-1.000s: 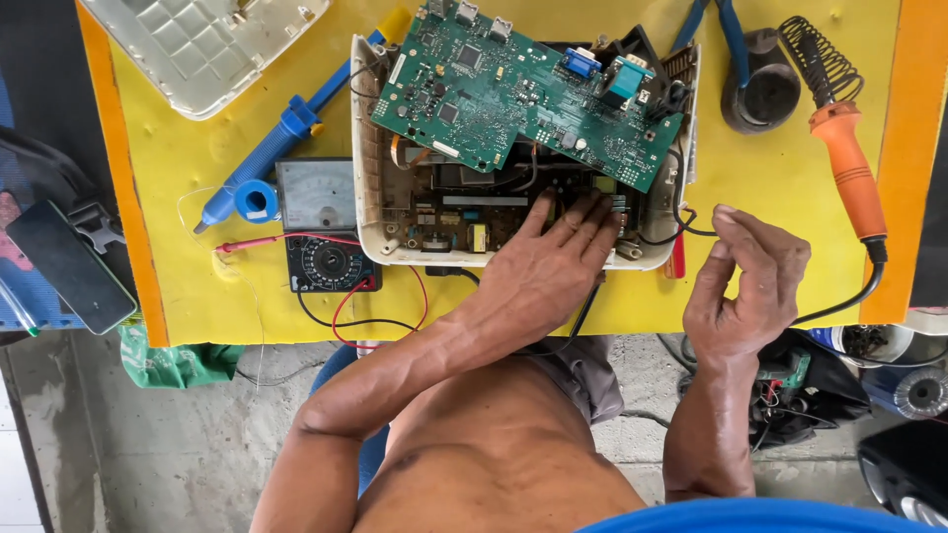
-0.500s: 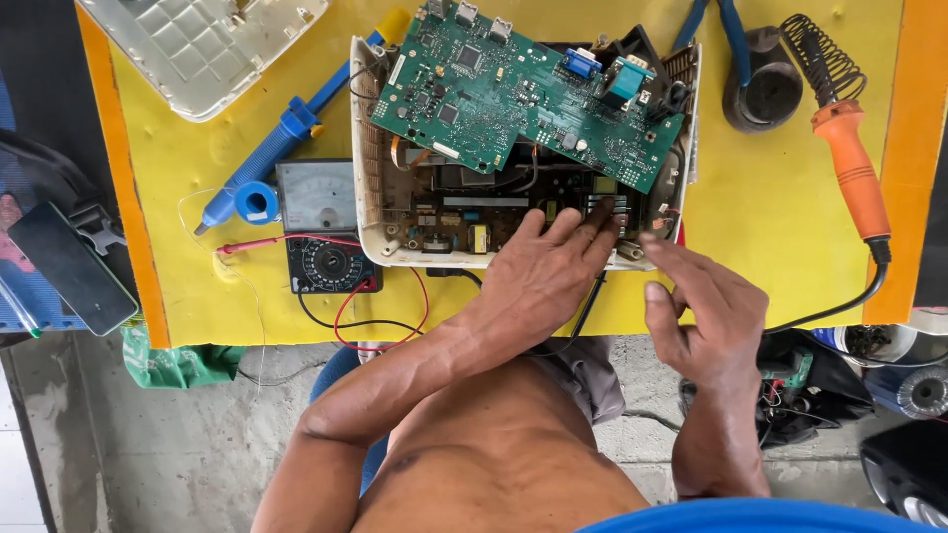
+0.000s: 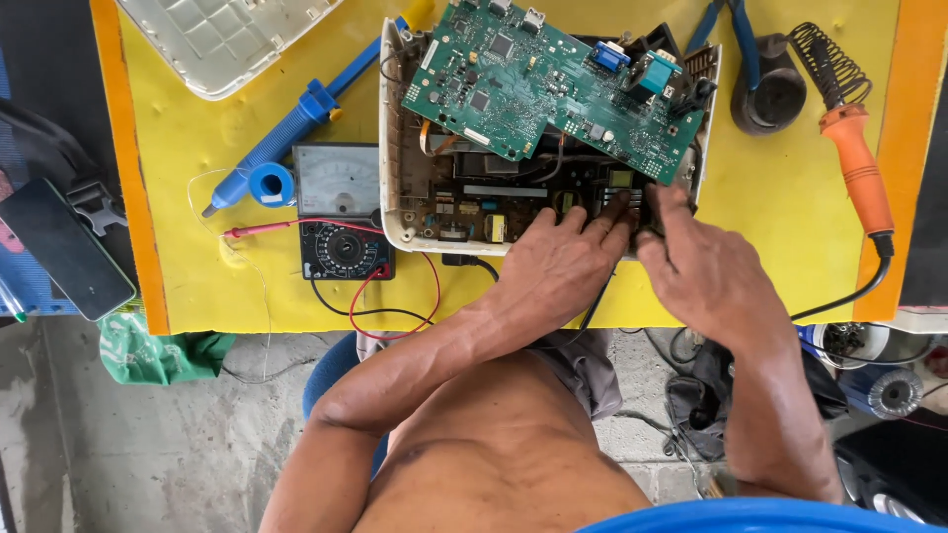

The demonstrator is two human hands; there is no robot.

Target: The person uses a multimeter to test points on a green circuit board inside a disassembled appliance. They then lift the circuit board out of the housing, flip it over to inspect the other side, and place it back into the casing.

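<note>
Two hands work side by side at the near right corner of an opened cream-cased device [image 3: 395,188], which sits near the middle of the yellow table [image 3: 780,197], close to its near edge. The left hand [image 3: 563,271] lies flat, fingers spread and empty, its fingertips resting on the dark lower board [image 3: 494,202] inside the case; the right hand [image 3: 706,271] is curled just beside it, fingers bent down into the same corner, and whether it pinches a part or a connector there cannot be told, since the fingers cover the spot. Above them a green circuit board [image 3: 553,89] is tilted up and propped over the far half of the case, still tied in by cables. To do this well, in my judgement, the flat hand should steady the case while the curled one feels for the part, pressure staying light and straight so no pins bend, and neither wrist should knock the propped green board. A black cable [image 3: 592,311] runs out under the hands over the near edge; it is best kept slack. Left of the case lie an analog multimeter [image 3: 341,212] with red and black leads and a blue desoldering pump [image 3: 286,123]; toward the right edge an orange-handled soldering iron [image 3: 859,163] rests, well apart from the hands, and worth leaving there.
</note>
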